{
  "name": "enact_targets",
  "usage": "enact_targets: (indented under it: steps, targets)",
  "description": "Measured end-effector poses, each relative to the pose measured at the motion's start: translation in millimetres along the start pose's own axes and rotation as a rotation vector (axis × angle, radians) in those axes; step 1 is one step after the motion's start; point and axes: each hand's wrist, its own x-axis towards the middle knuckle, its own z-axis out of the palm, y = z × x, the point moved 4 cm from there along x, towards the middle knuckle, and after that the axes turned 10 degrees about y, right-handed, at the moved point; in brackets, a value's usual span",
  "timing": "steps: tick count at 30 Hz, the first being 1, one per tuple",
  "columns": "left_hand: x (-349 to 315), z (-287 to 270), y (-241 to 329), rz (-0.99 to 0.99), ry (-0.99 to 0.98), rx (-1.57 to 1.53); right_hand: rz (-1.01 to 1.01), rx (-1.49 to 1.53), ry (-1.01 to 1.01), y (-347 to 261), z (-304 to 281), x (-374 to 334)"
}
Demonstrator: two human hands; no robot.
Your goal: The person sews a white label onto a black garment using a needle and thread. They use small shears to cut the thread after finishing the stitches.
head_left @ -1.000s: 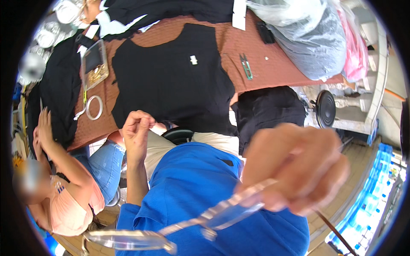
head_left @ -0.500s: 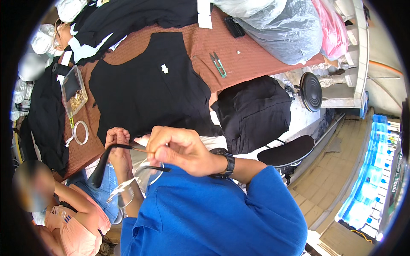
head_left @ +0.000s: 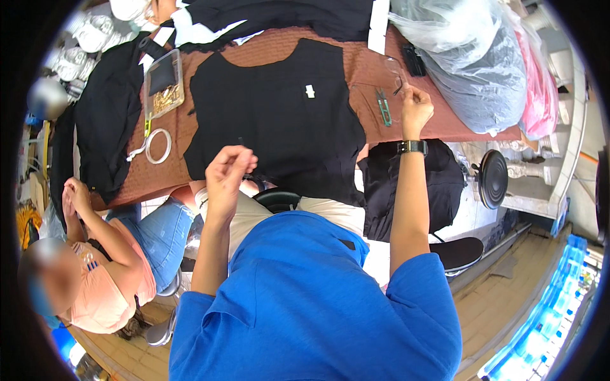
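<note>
My right hand (head_left: 416,109) reaches to the far right of the table with its fingers pinched on a pair of eyeglasses (head_left: 399,87). The thin frame lies close to the cloth there. Just left of that hand are green thread snips (head_left: 384,106). Over the near edge of a black garment piece (head_left: 267,108), my left hand (head_left: 227,178) is raised with curled fingers pressed together. Whatever those fingers hold, if anything, is too small to make out. A small white tag (head_left: 310,91) sits on the black garment, which is spread flat.
A clear box with gold-coloured bits (head_left: 166,100) and a white ring (head_left: 158,147) are at the left. Bulky plastic bags (head_left: 470,70) and a dark phone-like object (head_left: 413,60) fill the far right. A person (head_left: 105,273) sits at my left. Black cloth (head_left: 413,190) covers a seat.
My right hand has carried the eyeglasses from in front of my chest to the far right of the table. My left hand has let go of them. The view has shifted.
</note>
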Motion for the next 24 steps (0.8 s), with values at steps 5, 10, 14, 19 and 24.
enact_targets:
  steps: [5, 10, 14, 19, 24]
  targets:
    - [-0.1, 27.6, 8.5, 0.038, -0.033, 0.095, -0.5, -0.305, 0.047, -65.7, -6.7, -27.5]
    - [0.6, 62.8, 4.3, 0.054, -0.147, 0.116, 0.232, 0.759, -0.973, -188.9, -39.1, -148.9]
    - [0.4, 78.8, 3.3, 0.073, -0.22, 0.15, 0.476, 0.915, -0.854, -179.7, -47.1, -178.9]
    - [-9.6, 77.0, -5.1, 0.052, -0.28, 0.276, 0.439, 0.906, -0.883, -171.1, -55.1, -175.2]
    - [-27.6, 40.8, -7.3, 0.157, -0.477, 0.49, 0.53, 1.083, -0.649, -132.1, -87.2, -93.2]
